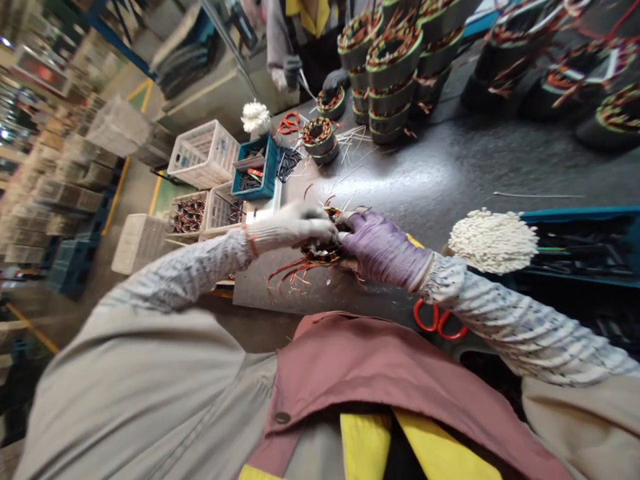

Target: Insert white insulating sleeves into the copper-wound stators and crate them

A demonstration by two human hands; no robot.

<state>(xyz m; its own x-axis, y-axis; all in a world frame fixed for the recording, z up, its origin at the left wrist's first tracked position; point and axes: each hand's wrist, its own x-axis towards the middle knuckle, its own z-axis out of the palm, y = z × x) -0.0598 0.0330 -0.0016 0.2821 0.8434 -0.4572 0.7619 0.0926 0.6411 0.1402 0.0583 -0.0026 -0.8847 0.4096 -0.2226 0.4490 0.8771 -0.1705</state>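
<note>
Stator (320, 253) near the red scissors (440, 321): our left hand (293, 227) and right hand (383, 250) grip its probably heavy, rigid core, sparing fragile wires.

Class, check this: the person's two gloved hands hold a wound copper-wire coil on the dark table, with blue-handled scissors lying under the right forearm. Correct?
Not quite. In the head view the scissors have red handles, not blue. The rest holds: the white-gloved left hand and purple-gloved right hand hold the wound copper-wire coil on the dark table.

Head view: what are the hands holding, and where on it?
Both hold one wound stator on the table: left hand over its left top, right hand on its right side.
</note>
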